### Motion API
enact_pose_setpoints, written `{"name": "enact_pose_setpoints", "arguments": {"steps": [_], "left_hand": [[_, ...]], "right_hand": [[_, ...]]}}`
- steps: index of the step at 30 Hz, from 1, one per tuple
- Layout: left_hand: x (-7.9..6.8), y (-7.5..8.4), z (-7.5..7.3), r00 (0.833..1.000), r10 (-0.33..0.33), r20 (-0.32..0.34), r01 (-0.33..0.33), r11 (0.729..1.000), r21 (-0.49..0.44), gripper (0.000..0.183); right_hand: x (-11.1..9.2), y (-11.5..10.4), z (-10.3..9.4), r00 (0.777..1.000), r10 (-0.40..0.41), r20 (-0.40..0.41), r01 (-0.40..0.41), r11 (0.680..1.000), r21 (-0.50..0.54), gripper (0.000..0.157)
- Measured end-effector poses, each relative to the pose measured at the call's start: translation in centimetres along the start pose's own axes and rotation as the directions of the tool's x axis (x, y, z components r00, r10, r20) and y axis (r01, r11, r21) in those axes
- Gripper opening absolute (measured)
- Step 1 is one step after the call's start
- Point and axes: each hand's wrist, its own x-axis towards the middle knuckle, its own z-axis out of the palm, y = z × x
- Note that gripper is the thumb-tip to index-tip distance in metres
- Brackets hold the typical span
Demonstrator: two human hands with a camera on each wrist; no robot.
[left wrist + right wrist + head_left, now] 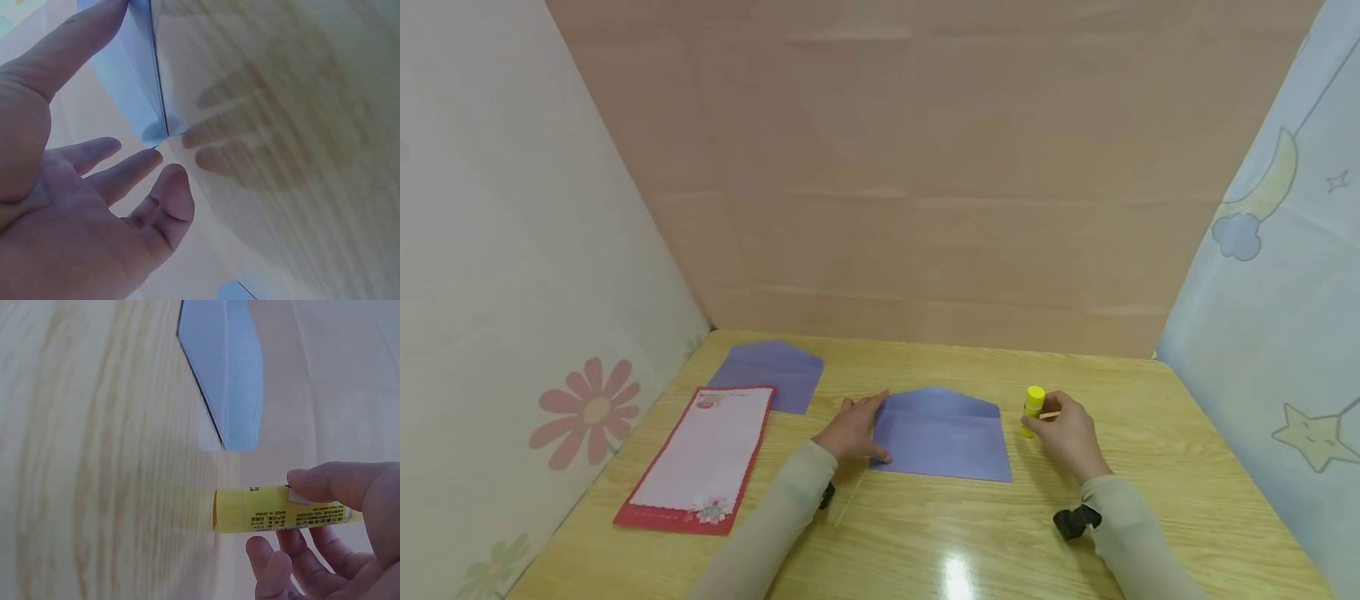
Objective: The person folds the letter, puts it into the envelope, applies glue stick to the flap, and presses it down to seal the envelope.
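Glue stick [1034, 397], pinched upright by the right hand [1070, 435], seems light, rigid, smooth, best held mid-barrel; the left hand [852, 429], spread, touches an envelope [942, 442] likely to crease.

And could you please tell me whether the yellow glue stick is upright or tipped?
Upright: the right hand holds the glue stick with its top upward in the head view, its lower end toward the table.

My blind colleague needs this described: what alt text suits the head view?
A person's right hand holds a yellow tube upright while the left hand rests at the left edge of a purple envelope on a wooden table. Farther left, a red-bordered sheet overlaps a second purple envelope.
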Motion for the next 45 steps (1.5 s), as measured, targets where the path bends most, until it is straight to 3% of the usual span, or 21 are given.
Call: {"name": "enact_pose_setpoints", "arguments": {"steps": [6, 11, 14, 20, 25, 37, 40, 45], "left_hand": [[-0.2, 0.2, -0.1, 1.000, -0.001, -0.003, 0.001, 1.000, 0.000, 0.108], [-0.3, 0.2, 0.0, 1.000, 0.000, -0.005, 0.000, 1.000, -0.007, 0.106], [-0.4, 0.3, 0.0, 1.000, 0.003, -0.007, -0.003, 1.000, -0.009, 0.105], [-0.6, 0.5, 0.0, 1.000, 0.001, -0.009, -0.001, 1.000, -0.019, 0.104], [-0.8, 0.6, -0.1, 1.000, 0.008, -0.021, -0.009, 1.000, -0.012, 0.105], [-1.0, 0.6, 0.2, 0.998, 0.023, -0.052, -0.021, 0.999, 0.034, 0.088], [-1.1, 0.6, 0.3, 0.998, 0.018, -0.062, -0.016, 0.999, 0.044, 0.082], [-1.5, 0.8, 0.3, 0.998, -0.002, -0.063, 0.005, 0.998, 0.055, 0.072]], "right_hand": [[-0.6, -0.3, -0.2, 0.996, 0.047, 0.074, -0.040, 0.996, -0.085, 0.054], [-1.5, -0.9, -0.5, 0.973, 0.158, 0.169, -0.123, 0.972, -0.201, 0.039], [-2.1, -1.1, -0.4, 0.959, 0.184, 0.215, -0.137, 0.966, -0.218, 0.039], [-2.6, -1.6, 0.7, 0.942, 0.148, 0.301, -0.094, 0.978, -0.187, 0.043], [-2.8, -2.0, 1.7, 0.948, 0.117, 0.296, -0.054, 0.975, -0.214, 0.046], [-2.7, -3.1, 2.5, 0.961, 0.038, 0.274, 0.027, 0.973, -0.230, 0.023], [-2.7, -3.3, 2.9, 0.964, 0.015, 0.264, 0.046, 0.973, -0.224, 0.032], [-2.6, -3.3, 3.5, 0.969, -0.067, 0.240, 0.124, 0.965, -0.231, 0.066]]}}
